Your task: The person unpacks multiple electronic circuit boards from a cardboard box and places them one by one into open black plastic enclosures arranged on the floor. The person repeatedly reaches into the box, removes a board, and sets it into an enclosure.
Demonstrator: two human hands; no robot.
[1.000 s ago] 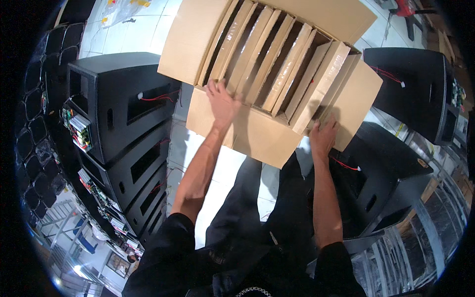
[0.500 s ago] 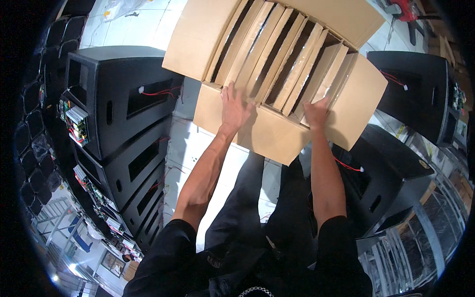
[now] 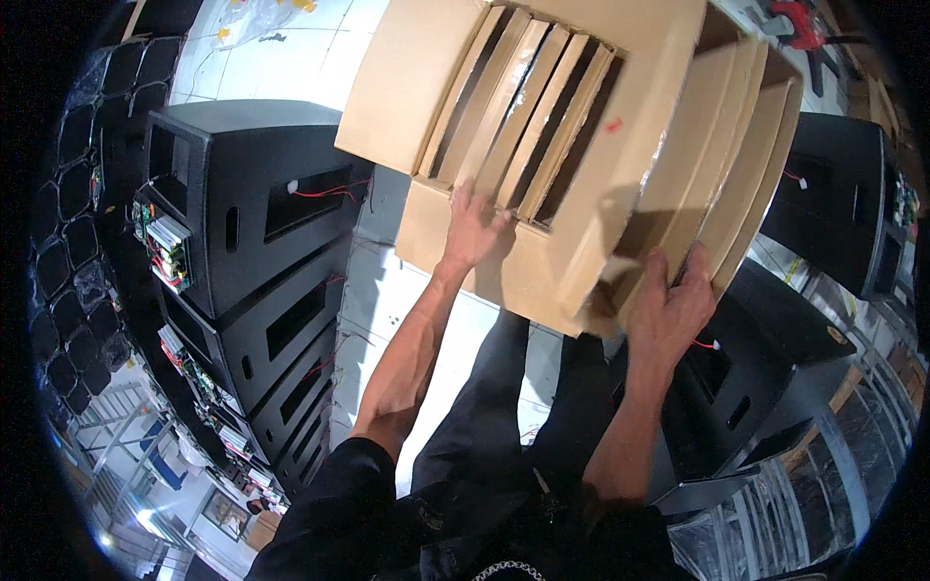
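Well, my right grip [image 3: 675,305] is closed on the near edge of several cardboard panels [image 3: 693,145], which stand tilted up beyond it. My left grip [image 3: 475,230] touches the near edge of the open carton [image 3: 426,223]; I cannot tell whether it pinches anything. The carton's slots lie just past those fingers. Farther out, stacked black cabinets [image 3: 242,165] flank my left grip, and dark speaker-like boxes [image 3: 785,329] crowd my right.

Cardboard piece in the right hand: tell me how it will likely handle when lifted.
The cardboard piece is probably light for its size, with thin walls and open gaps. Its broad, flat sides should keep it fairly stiff. The open edges may flex where the right hand grips.
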